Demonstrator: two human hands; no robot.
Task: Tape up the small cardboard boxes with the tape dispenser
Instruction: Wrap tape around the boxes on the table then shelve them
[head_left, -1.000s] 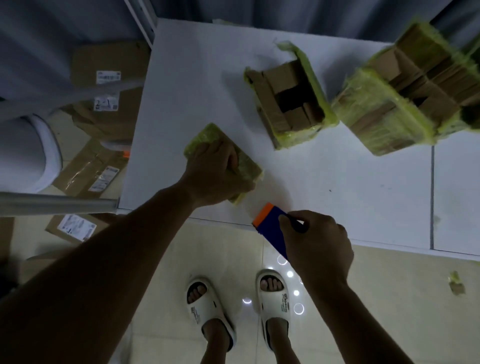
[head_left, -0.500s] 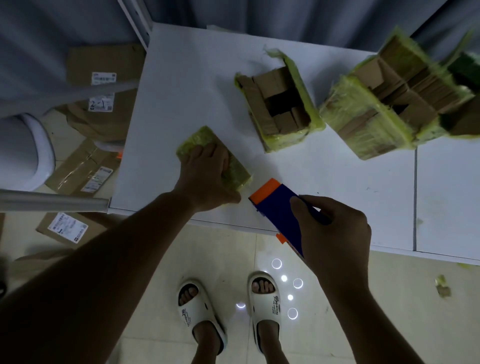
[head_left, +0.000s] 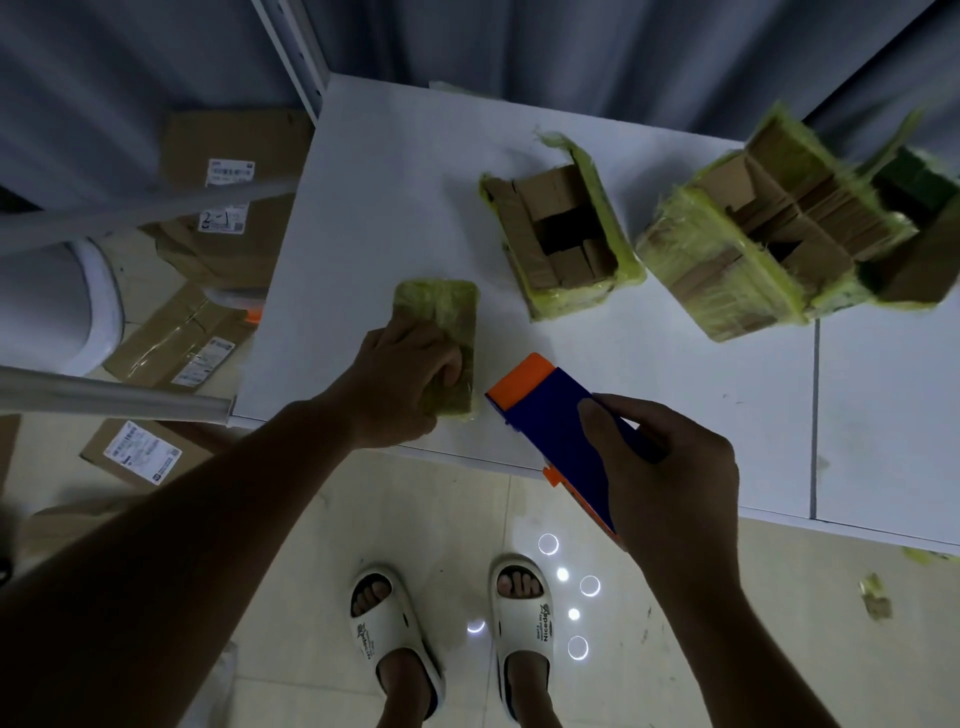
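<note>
Left hand (head_left: 410, 374) gripping small box (head_left: 441, 322), right hand (head_left: 670, 478) around tape dispenser (head_left: 550, 415), open bundles (head_left: 561, 244) behind

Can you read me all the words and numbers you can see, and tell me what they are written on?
"2-1": handwritten on a white label on a floor carton.
"Nicepail", roughly: on the right slipper.
Left slipper print: too blurred.
Other carton labels: too small.
Tape dispenser: no words.

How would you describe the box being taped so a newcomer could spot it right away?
Start at the white table and go to its near edge. There the left hand grips a flat box, just left of the dispenser. Unlike the two bundles behind, it is thin, closed and fully wrapped in yellowish tape.
</note>
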